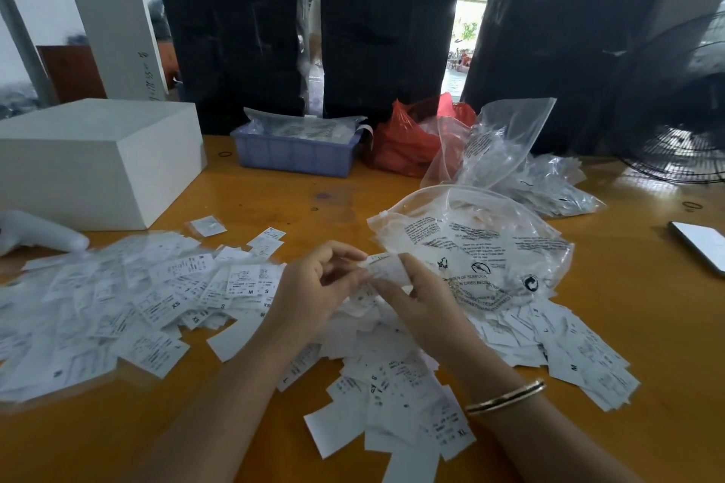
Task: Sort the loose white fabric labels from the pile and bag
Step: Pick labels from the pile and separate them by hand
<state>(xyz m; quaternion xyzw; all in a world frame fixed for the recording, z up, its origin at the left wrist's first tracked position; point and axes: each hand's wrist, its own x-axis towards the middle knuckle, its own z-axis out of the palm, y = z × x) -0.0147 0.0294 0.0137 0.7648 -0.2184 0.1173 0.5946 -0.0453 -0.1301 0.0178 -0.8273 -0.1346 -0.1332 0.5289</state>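
Midway through the sorting, as the head camera looks down on a yellow table (274, 192), a person's left hand (314, 286) and right hand (416, 298) meet over a wide pile of labels (149, 298). Both hands pinch a small label (378, 259) between curled fingertips, holding it up just in front of a clear printed bag (486, 247) that lies on the table to the right. More white labels spread beneath and beside the bag, some marked XS, S, M and XL. A gold bracelet (506, 396) circles the right wrist. Behind stand a white box (98, 153), a blue tray (294, 157), a red bag (408, 137) and further clear bags (510, 153); a fan (674, 122) and a phone (702, 243) sit at the right edge. The step in hand looks like checking one label's size. The next move probably calls for reading the mark, then laying the label with its matching group or in the bag.
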